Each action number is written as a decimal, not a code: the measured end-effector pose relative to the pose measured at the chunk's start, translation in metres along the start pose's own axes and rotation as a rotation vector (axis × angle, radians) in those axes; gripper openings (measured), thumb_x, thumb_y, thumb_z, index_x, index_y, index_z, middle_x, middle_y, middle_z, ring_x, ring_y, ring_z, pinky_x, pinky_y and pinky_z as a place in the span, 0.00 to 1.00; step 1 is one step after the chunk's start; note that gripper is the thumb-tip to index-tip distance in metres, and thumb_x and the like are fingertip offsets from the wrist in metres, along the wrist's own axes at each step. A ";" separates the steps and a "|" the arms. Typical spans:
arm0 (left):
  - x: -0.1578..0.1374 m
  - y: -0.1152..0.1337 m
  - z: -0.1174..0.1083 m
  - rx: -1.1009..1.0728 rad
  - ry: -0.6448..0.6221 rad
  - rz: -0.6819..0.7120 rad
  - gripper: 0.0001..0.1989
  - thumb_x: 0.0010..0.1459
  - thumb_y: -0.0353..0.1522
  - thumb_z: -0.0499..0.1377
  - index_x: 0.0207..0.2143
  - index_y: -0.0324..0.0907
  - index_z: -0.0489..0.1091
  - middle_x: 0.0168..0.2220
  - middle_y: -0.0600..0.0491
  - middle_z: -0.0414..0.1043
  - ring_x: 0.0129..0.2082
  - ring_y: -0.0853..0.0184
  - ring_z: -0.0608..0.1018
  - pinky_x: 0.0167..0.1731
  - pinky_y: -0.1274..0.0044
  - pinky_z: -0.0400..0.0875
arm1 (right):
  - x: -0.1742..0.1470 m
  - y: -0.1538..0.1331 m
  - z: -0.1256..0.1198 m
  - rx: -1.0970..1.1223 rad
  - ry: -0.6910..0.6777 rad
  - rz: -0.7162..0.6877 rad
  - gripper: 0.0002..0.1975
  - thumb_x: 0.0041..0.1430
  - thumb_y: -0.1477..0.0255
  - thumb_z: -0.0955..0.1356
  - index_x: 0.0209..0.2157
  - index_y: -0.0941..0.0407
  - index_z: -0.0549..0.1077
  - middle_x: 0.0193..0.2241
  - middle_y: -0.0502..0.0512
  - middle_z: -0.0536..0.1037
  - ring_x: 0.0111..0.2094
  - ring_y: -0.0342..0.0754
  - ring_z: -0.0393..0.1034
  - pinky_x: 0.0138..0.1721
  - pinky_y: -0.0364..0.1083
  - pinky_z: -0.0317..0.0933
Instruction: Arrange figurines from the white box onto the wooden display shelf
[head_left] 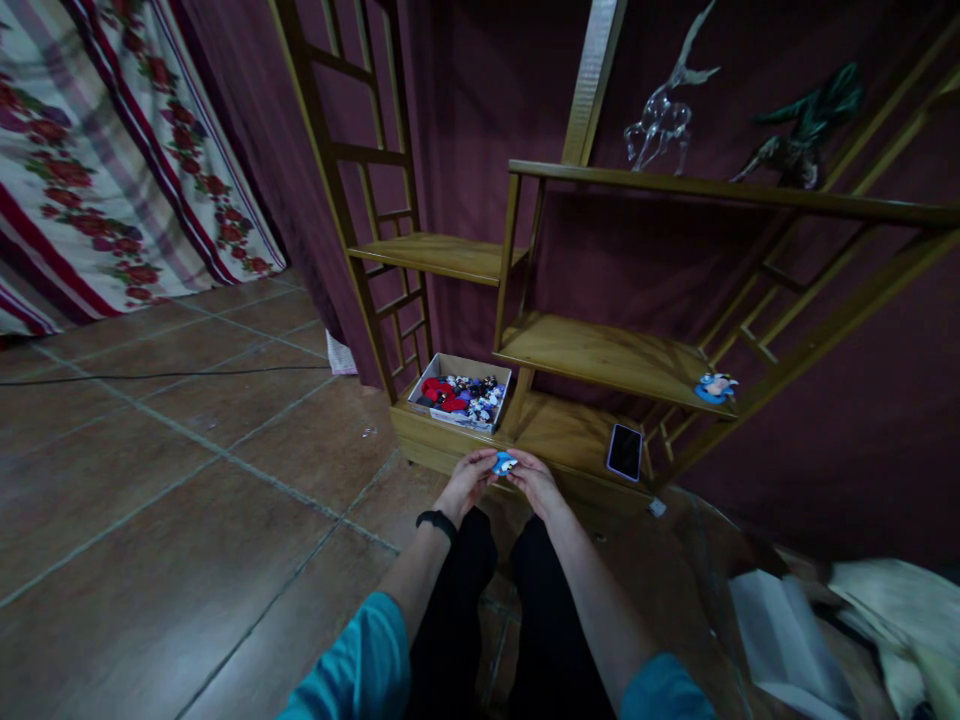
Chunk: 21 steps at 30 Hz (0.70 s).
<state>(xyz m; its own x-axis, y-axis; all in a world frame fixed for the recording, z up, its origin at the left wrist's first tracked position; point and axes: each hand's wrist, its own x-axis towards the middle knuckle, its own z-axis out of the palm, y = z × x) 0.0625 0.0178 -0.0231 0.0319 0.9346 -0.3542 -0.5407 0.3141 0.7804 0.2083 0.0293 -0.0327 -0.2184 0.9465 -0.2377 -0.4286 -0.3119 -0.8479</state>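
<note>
Between my two hands, just in front of the shelf's lower edge, is a small blue and white figurine [504,463]. The fingers of my left hand [471,474] pinch its left side. From the other side, my right hand [534,476] grips it with closed fingertips. Beyond my left hand, an open cardboard box [472,424] on the bottom shelf holds many small figures in red, white, purple and black. A similar blue-based figurine [716,388] stands at the right end of the middle shelf.
A phone [625,452] lies on the bottom shelf [555,425] to the right. A clear deer ornament [664,125] and a dark green statue [806,130] stand on the top shelf. On the floor at right are a white box [787,640] and pale cloth [900,610]. A cable [165,375] crosses the tiles.
</note>
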 end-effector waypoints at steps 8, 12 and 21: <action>-0.001 0.001 0.001 0.052 -0.059 0.029 0.12 0.39 0.30 0.67 0.30 0.35 0.74 0.27 0.49 0.75 0.25 0.70 0.74 0.27 0.80 0.65 | 0.002 0.001 0.000 -0.003 -0.015 0.009 0.17 0.36 0.78 0.71 0.34 0.55 0.73 0.35 0.53 0.77 0.34 0.44 0.71 0.36 0.43 0.63; -0.002 0.002 0.001 0.064 -0.056 0.052 0.12 0.39 0.30 0.67 0.30 0.35 0.74 0.28 0.48 0.75 0.27 0.68 0.75 0.30 0.78 0.66 | 0.001 0.001 0.000 0.012 -0.043 0.009 0.17 0.36 0.78 0.71 0.34 0.56 0.73 0.35 0.53 0.77 0.35 0.45 0.71 0.38 0.44 0.63; -0.003 0.003 0.002 0.068 -0.011 0.057 0.12 0.38 0.30 0.67 0.29 0.36 0.73 0.27 0.48 0.75 0.26 0.68 0.75 0.30 0.78 0.66 | -0.004 -0.002 0.002 0.003 -0.062 0.015 0.18 0.37 0.78 0.71 0.35 0.55 0.73 0.36 0.53 0.77 0.37 0.45 0.71 0.39 0.44 0.63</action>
<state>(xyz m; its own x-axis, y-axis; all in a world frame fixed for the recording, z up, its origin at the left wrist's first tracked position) 0.0626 0.0158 -0.0188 0.0124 0.9530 -0.3027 -0.4839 0.2706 0.8322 0.2085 0.0265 -0.0292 -0.2787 0.9348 -0.2201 -0.4278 -0.3261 -0.8430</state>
